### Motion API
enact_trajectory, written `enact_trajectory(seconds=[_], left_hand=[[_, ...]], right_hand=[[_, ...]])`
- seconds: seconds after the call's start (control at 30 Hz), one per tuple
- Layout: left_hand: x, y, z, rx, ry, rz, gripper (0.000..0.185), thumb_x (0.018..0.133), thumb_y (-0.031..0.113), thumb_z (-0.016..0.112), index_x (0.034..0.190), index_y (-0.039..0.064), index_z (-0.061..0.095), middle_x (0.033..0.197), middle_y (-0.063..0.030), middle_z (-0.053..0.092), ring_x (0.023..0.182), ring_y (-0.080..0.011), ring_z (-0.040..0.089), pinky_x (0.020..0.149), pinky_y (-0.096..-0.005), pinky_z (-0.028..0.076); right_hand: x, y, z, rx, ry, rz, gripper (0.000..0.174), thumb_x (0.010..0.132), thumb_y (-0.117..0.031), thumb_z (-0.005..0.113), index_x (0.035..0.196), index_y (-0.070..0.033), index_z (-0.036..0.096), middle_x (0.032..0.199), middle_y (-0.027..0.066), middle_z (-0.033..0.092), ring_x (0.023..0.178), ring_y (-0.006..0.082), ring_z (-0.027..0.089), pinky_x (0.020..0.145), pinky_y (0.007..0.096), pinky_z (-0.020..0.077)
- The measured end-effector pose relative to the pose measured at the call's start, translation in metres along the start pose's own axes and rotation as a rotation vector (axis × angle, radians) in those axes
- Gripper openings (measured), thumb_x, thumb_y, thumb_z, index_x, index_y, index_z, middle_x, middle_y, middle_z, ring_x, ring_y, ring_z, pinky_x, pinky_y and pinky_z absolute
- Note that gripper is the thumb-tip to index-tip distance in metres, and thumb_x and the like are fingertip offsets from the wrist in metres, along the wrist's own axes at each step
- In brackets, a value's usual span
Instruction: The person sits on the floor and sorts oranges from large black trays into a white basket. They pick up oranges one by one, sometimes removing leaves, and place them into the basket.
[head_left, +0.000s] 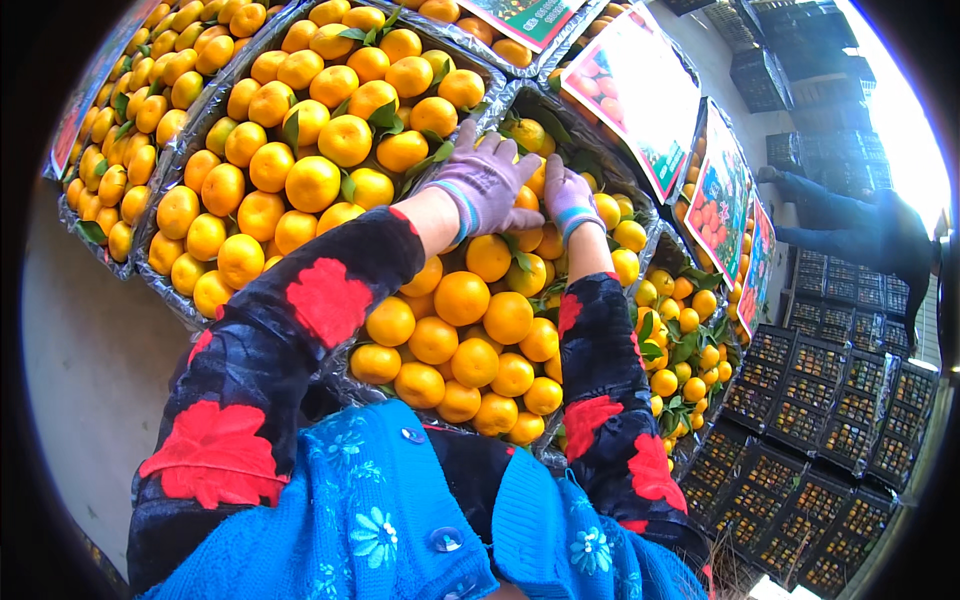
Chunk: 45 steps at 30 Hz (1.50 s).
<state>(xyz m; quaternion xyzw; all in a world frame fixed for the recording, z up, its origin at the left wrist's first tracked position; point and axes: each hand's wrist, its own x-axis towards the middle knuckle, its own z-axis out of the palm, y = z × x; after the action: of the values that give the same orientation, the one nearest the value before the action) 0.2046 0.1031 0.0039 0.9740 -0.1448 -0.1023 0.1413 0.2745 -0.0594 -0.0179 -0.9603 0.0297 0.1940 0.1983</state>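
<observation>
My left hand (487, 174), in a thin purple glove with a blue cuff, reaches palm down over the far part of a crate of orange mandarins (474, 361). Its fingers are spread on the fruit and leaves, with a mandarin (528, 198) showing between thumb and forefinger. Close on its right is my right hand (571, 193) in a matching glove, also against the fruit; its fingertips are mostly hidden, so I cannot tell whether it grips any. Green leaves (551, 124) lie among the mandarins at the crate's far end. Shiny plastic film (517, 90) lines the crate's rim.
Full mandarin crates adjoin on the left (315, 184) and right (686, 345). Printed sheets (637, 90) cover fruit beyond. Stacked dark crates (817, 375) stand at far right, near a person in dark clothes (862, 217). Concrete floor (82, 360) shows at left.
</observation>
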Motion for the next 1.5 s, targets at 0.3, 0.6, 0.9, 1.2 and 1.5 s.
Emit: enact_trajectory(seconds=[0.3,0.6,0.9,1.2,1.5], left_hand=[[0.008,0.005,0.018,0.055,0.116,0.020,0.076,0.086,0.065,0.049,0.148,0.022,0.039,0.150,-0.0043,0.041,0.145,-0.0318,0.027,0.114,-0.0637,0.011],[0.009,0.002,0.028,-0.022,0.223,0.106,0.071,0.082,0.059,0.056,0.142,0.022,0.045,0.141,-0.0066,0.046,0.139,-0.0358,0.031,0.116,-0.0553,0.016],[0.009,0.002,0.032,0.021,0.268,0.102,0.068,0.083,0.060,0.054,0.137,0.020,0.049,0.135,-0.0072,0.052,0.134,-0.0356,0.038,0.113,-0.0541,0.022],[0.009,0.001,0.029,-0.009,0.241,0.113,0.064,0.082,0.058,0.055,0.135,0.021,0.051,0.131,-0.0058,0.052,0.134,-0.0356,0.037,0.112,-0.0548,0.022],[0.009,0.000,0.030,-0.006,0.256,0.131,0.063,0.081,0.057,0.056,0.133,0.020,0.053,0.131,-0.0061,0.052,0.132,-0.0336,0.037,0.111,-0.0569,0.023]], right_hand=[[0.025,0.007,-0.015,0.175,-0.128,0.122,0.060,0.094,-0.052,0.038,0.116,-0.005,0.068,0.112,0.0235,0.067,0.108,0.0407,0.063,0.094,0.0433,0.0471],[0.058,-0.050,-0.016,-0.161,-0.087,-0.166,0.075,0.072,-0.042,0.075,0.131,0.000,0.057,0.128,0.0240,0.061,0.120,0.0340,0.060,0.098,0.0387,0.0487],[0.060,-0.017,-0.003,-0.256,0.462,-0.617,0.063,0.066,-0.017,0.077,0.126,-0.014,0.059,0.120,0.0147,0.058,0.106,0.0355,0.061,0.093,0.0423,0.0498],[0.076,-0.039,-0.017,-0.269,-0.071,-0.568,0.060,0.072,-0.032,0.075,0.128,-0.013,0.062,0.130,0.0188,0.058,0.121,0.0342,0.057,0.104,0.0359,0.0445],[0.067,-0.042,-0.014,0.028,-0.100,-0.432,0.057,0.080,-0.035,0.072,0.125,0.000,0.061,0.114,0.0201,0.068,0.103,0.0329,0.067,0.090,0.0380,0.0511]])
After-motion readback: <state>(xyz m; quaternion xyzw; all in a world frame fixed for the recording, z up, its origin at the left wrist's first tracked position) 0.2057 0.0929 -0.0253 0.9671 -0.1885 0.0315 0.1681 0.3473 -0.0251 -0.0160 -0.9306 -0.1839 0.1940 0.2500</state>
